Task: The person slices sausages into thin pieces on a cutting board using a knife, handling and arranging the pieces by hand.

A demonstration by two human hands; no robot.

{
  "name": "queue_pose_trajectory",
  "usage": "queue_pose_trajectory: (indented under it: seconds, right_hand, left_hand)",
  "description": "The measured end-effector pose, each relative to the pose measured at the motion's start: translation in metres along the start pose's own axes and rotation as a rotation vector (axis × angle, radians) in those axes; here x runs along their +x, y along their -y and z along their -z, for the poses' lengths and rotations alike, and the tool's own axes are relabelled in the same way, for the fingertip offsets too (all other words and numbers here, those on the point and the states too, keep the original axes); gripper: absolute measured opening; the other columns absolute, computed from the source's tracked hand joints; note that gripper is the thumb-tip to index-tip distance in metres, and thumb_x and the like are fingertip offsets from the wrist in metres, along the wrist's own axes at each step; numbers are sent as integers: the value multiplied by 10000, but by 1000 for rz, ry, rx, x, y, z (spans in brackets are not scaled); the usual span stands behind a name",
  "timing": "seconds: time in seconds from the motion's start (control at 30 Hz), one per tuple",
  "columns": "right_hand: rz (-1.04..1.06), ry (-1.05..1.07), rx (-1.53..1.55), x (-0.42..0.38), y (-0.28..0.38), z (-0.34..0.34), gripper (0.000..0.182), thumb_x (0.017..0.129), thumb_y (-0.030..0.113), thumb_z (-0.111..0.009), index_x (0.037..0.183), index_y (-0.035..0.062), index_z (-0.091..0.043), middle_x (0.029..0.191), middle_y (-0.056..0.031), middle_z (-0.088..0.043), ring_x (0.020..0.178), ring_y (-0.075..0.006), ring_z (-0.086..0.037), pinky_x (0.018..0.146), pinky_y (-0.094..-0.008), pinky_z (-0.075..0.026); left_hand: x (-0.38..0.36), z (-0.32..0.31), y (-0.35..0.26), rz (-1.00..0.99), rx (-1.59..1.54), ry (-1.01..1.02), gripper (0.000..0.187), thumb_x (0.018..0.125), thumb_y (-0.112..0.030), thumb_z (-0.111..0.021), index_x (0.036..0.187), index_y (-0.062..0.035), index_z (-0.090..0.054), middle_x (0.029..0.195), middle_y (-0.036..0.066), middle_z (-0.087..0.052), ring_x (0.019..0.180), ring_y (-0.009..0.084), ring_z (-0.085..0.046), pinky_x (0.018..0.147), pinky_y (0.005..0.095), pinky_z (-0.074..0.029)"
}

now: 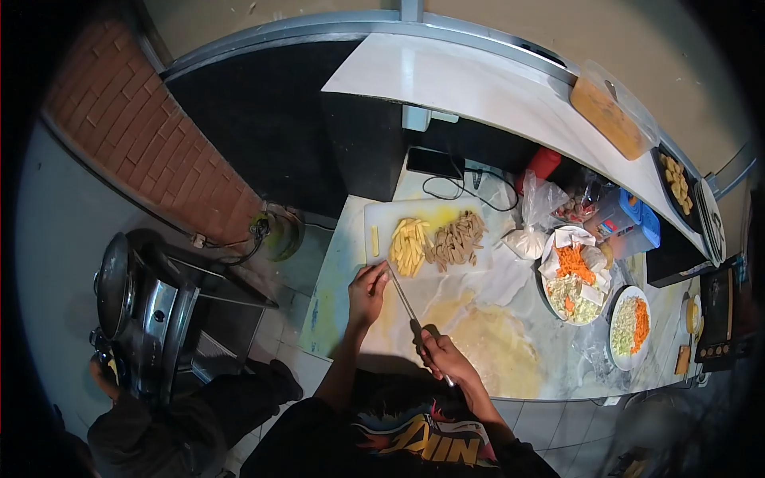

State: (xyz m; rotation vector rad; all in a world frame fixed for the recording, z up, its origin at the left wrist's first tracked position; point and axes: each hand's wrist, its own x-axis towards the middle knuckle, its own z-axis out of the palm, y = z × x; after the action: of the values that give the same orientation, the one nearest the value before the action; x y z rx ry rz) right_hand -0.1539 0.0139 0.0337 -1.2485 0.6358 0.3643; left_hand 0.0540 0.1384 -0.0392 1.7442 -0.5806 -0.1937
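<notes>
My right hand (pixel 446 357) is closed round the dark handle of a knife (pixel 405 300), its long thin blade pointing away to the upper left. My left hand (pixel 368 288) is at the blade's tip, fingers pinched together; whether they grip the tip or a small piece cannot be made out. Just beyond both hands lies a white cutting board (pixel 382 210) with yellow stains. On it are a pile of pale yellow strips (pixel 409 245) and, touching it on the right, a pile of brown strips (pixel 458 240). One yellow strip (pixel 374 240) lies apart at the left.
Right of the board stand a plate of shredded carrot and chopped pale vegetable (pixel 575 275), an oval plate (pixel 631 327), a plastic bag (pixel 535 215) and a blue-lidded container (pixel 629 219). A black device (pixel 435 162) with a cable lies behind. Another person's hand (pixel 103 376) is by the stove (pixel 155 319).
</notes>
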Motion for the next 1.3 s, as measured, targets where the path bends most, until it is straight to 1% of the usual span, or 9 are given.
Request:
queue_pose_trajectory:
  seconds: [0.2, 0.4, 0.47, 0.8, 0.9, 1.0, 1.1, 1.2, 1.3]
  right_hand:
    - [4, -26, -26, 7, -3, 1, 611, 1130, 474, -399, 677, 70, -478, 487, -1, -416, 353, -109, -401, 355, -271, -342]
    - [-7, -17, -33, 10, -6, 1, 615, 1130, 473, -393, 669, 73, -468, 487, -4, -424, 351, -119, -411, 360, -286, -357]
    - [-3, -3, -45, 15, -12, 4, 594, 1119, 493, -406, 712, 69, -488, 471, 0, -429, 351, -128, -426, 369, -297, -377]
    - [37, -5, -85, 18, -15, 5, 608, 1119, 505, -398, 683, 86, -467, 475, 5, -433, 349, -123, -438, 368, -291, -386]
    - [63, -10, -85, 18, -14, 3, 611, 1118, 506, -397, 677, 89, -461, 466, 3, -426, 346, -125, -433, 367, -294, -383]
    - [60, -16, -93, 18, -12, 2, 616, 1118, 509, -395, 671, 90, -456, 457, 1, -415, 341, -127, -427, 366, -297, -379]
    - [40, -25, -101, 18, -9, 0, 621, 1117, 514, -394, 666, 90, -452, 453, 0, -411, 339, -128, -426, 364, -298, -377]
    - [44, -20, -93, 19, -14, 1, 626, 1115, 521, -396, 662, 91, -448, 456, 2, -410, 341, -128, -428, 363, -298, -376]
    - [50, -15, -87, 21, -16, 2, 629, 1113, 527, -398, 661, 92, -446, 460, 3, -408, 343, -128, -429, 362, -300, -375]
  left_hand:
    - [0, -3, 1, 172, -110, -42, 335, 1043, -119, -647, 1326, 60, -651, 1034, 122, -752, 899, 124, -708, 827, 263, -569]
    - [-2, -4, 7, 197, -136, -23, 359, 1034, -142, -671, 1315, 80, -646, 1001, 131, -769, 883, 112, -702, 810, 251, -560]
    - [-3, -6, 6, 192, -168, -51, 362, 1030, -140, -676, 1312, 85, -645, 1008, 141, -765, 887, 116, -701, 808, 250, -557]
    - [-4, -9, 3, 148, -101, -91, 377, 1011, -112, -698, 1333, 74, -634, 1016, 124, -748, 893, 121, -697, 810, 251, -556]
    - [-4, -13, -5, 107, -175, -159, 351, 1014, -110, -693, 1316, 64, -654, 1058, 117, -731, 907, 122, -693, 814, 249, -554]
    - [-4, -7, 6, 138, -167, -62, 317, 1020, -92, -677, 1295, 66, -675, 1105, 118, -706, 932, 123, -686, 827, 245, -550]
    - [-3, -7, 9, 42, -132, -66, 292, 1025, -73, -662, 1277, 70, -690, 1126, 115, -690, 954, 119, -677, 844, 239, -543]
    - [-4, -10, 7, -20, -138, -126, 275, 1009, -99, -692, 1251, 28, -721, 1052, 87, -725, 852, 85, -658, 744, 221, -526]
    - [-5, -8, 10, 44, -66, -73, 302, 1030, -64, -649, 1296, 75, -679, 1131, 110, -690, 951, 114, -664, 842, 230, -536]
